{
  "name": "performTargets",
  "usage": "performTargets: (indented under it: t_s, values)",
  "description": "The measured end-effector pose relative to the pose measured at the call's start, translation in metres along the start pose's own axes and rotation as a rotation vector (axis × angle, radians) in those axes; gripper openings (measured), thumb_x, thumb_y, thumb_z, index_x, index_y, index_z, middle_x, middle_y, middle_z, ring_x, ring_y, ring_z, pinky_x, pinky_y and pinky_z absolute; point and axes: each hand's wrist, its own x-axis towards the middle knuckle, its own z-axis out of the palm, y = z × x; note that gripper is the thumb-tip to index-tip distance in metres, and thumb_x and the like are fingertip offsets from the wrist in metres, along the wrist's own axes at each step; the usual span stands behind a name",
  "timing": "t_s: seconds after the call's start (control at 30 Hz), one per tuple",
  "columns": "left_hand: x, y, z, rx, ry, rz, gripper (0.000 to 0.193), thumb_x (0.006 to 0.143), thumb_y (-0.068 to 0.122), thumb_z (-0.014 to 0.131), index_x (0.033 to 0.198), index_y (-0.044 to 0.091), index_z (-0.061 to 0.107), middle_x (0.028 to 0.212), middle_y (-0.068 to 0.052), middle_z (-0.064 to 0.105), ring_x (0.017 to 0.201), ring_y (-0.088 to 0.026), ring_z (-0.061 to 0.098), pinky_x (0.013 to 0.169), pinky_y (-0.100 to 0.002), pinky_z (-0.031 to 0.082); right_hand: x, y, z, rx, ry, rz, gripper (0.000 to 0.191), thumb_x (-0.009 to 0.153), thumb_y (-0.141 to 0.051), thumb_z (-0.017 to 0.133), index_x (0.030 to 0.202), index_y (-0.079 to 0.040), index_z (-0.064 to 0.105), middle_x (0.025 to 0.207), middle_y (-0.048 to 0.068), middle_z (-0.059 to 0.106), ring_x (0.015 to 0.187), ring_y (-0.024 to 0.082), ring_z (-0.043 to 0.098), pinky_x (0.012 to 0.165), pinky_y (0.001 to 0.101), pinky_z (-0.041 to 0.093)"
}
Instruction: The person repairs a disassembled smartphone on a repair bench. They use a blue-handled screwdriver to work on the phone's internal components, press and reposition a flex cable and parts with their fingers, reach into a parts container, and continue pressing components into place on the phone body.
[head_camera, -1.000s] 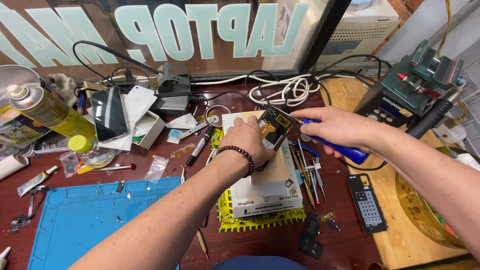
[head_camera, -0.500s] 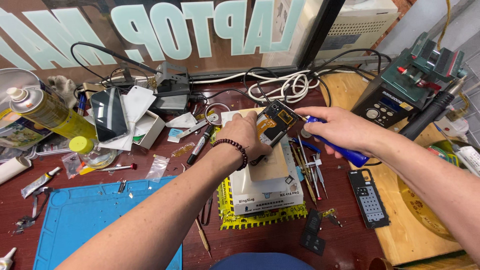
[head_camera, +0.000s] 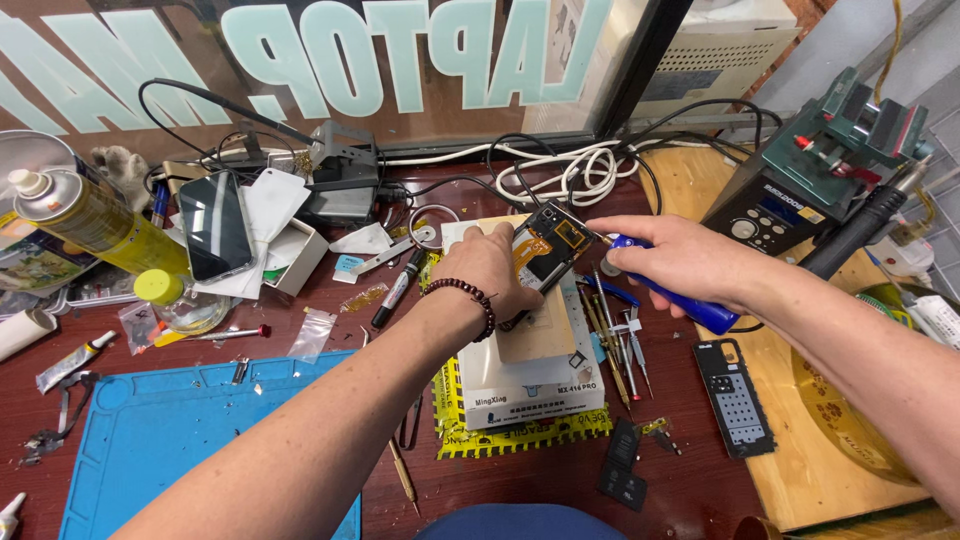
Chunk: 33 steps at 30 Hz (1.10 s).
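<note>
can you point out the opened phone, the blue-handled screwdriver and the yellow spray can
opened phone (head_camera: 556, 243), head view, on its exposed inside
blue-handled screwdriver (head_camera: 700, 311), head view, on the blue handle below the right hand
yellow spray can (head_camera: 95, 222), head view, on the can's body

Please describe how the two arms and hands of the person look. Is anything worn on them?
Both forearms are bare: no sleeves show in the picture and no gloves are worn. The left hand has a bracelet of dark round beads around the wrist. The right hand shows no ring, watch or band on its wrist. No markings are visible on either arm.
</note>
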Motion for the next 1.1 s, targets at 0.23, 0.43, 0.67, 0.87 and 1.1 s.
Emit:
performTargets:
  t_s: [0.23,0.43,0.67,0.87,1.1]
  values:
    - [0.0011,0.0000,0.0005,0.001,-0.009,-0.014,0.086,0.067,0.044,0.091,0.137,0.011,0.053,0.130,-0.020,0.057,0.119,-0.035,0.062,0.097,-0.045,0.055,0.0010,0.0019,0.0022,0.032,-0.018,-0.020,0.053,0.097,-0.031,0.056,0.149,-0.041,0.049,0.068,0.004,0.056,0.052,0.013,0.053,0.044,0.0313,0.047]
    - [0.0008,0.0004,0.0012,0.003,-0.004,-0.020,0.086,0.066,0.044,0.091,0.137,0.012,0.054,0.130,-0.020,0.057,0.120,-0.035,0.062,0.097,-0.045,0.055,0.0012,0.0042,0.0002,0.044,-0.034,-0.023,0.052,0.097,-0.031,0.056,0.148,-0.041,0.050,0.068,0.003,0.056,0.052,0.013,0.052,0.044,0.0308,0.046]
    - [0.0002,0.0009,0.0023,0.006,0.005,-0.012,0.085,0.066,0.045,0.091,0.135,0.010,0.054,0.130,-0.020,0.057,0.119,-0.035,0.062,0.097,-0.044,0.055,0.0002,0.0066,-0.0010,0.050,-0.043,-0.029,0.052,0.096,-0.032,0.057,0.148,-0.041,0.051,0.071,0.002,0.057,0.052,0.012,0.052,0.044,0.0307,0.046]
    - [-0.0025,0.0010,0.0042,0.016,0.028,0.001,0.080,0.068,0.044,0.089,0.133,0.009,0.056,0.128,-0.020,0.058,0.119,-0.035,0.062,0.097,-0.045,0.055,0.0008,0.0069,0.0018,0.042,-0.003,-0.047,0.052,0.096,-0.032,0.057,0.148,-0.040,0.051,0.071,0.004,0.057,0.053,0.013,0.053,0.044,0.0312,0.047]
    - [-0.0014,0.0006,0.0032,0.013,0.031,0.007,0.083,0.067,0.044,0.089,0.133,0.008,0.055,0.128,-0.022,0.057,0.118,-0.036,0.062,0.097,-0.045,0.055,0.0012,0.0053,0.0019,0.028,0.000,-0.044,0.053,0.096,-0.031,0.057,0.148,-0.041,0.051,0.071,0.004,0.058,0.052,0.014,0.054,0.045,0.0315,0.048]
